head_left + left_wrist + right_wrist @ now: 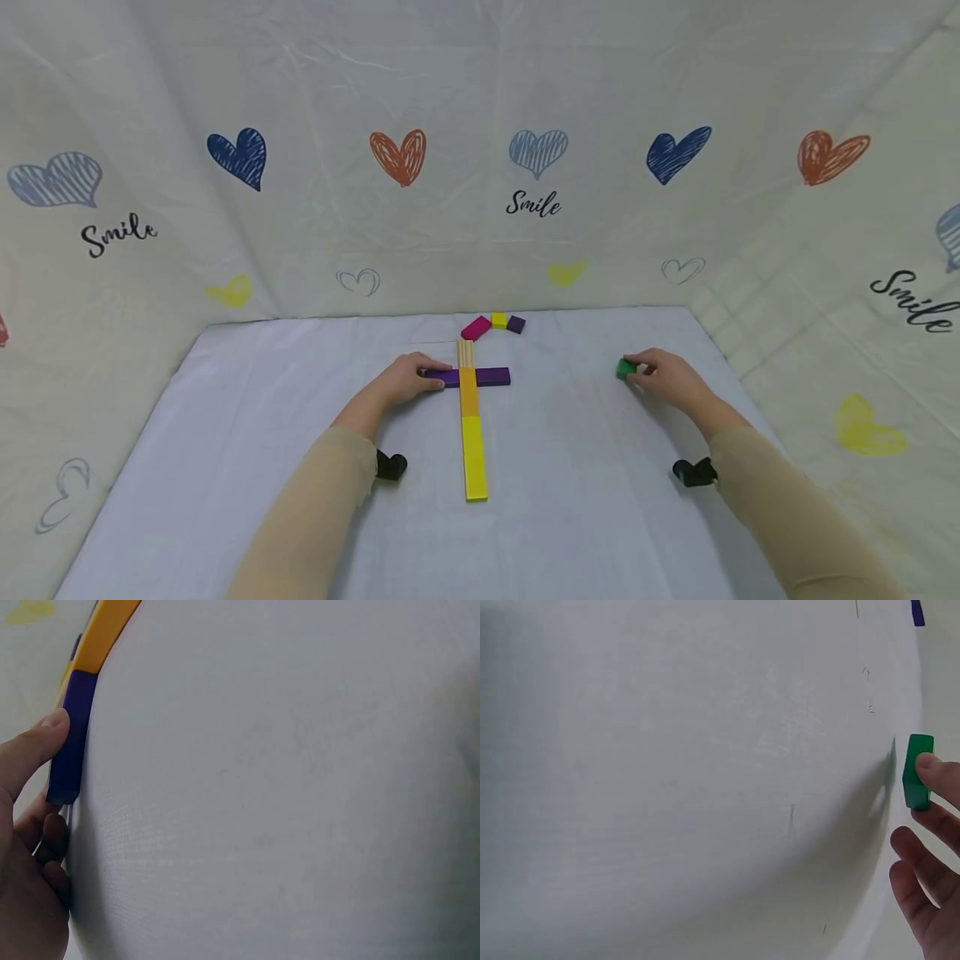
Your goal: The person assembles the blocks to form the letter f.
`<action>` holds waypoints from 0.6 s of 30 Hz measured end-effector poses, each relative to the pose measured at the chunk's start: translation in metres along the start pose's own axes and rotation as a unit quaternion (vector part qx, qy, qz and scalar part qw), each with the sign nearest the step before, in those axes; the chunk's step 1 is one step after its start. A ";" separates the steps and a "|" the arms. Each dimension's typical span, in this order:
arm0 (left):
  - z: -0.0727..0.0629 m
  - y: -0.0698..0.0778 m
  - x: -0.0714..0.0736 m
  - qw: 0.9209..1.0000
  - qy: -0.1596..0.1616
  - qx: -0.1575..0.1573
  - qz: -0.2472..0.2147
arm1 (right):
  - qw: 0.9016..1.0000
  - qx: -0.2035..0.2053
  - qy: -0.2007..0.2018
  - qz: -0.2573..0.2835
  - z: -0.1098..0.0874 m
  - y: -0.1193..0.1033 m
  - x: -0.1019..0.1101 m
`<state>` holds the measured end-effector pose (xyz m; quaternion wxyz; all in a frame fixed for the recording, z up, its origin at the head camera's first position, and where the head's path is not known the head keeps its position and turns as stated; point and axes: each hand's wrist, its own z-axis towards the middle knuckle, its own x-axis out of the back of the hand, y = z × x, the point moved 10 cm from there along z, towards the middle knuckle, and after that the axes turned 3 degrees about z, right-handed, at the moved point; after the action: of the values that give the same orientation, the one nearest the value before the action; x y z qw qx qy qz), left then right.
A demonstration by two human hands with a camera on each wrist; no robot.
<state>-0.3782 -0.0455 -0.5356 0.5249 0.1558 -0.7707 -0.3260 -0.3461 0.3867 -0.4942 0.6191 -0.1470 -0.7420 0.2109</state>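
My left hand pinches the outer end of a purple block, thumb on one side and fingers on the other. That block lies on the table against the left side of an orange block. Opposite it, a second purple block meets the orange one on the right. A long yellow block continues the column toward me, and pale wooden pieces lie at its far end. Out to the right, my right hand holds a small green block between thumb and index finger, above its shadow.
A magenta block, a small yellow block and a dark purple block lie near the back edge of the white-covered table. Behind and beside the table hangs a sheet printed with hearts.
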 end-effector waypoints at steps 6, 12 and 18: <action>0.001 -0.001 0.000 1.000 0.000 -0.002 0.000 | 1.000 0.014 -0.002 -0.009 0.009 -0.018 0.001; 0.000 0.000 0.001 1.000 0.000 -0.003 0.000 | 1.000 0.029 -0.004 -0.008 0.024 -0.041 -0.004; 0.002 -0.001 0.000 1.000 0.001 -0.002 0.001 | 0.998 0.056 -0.007 0.000 0.041 -0.069 -0.012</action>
<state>-0.3795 -0.0454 -0.5370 0.5266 0.1539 -0.7694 -0.3271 -0.3815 0.3153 -0.4758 0.6209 -0.1108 -0.7334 0.2535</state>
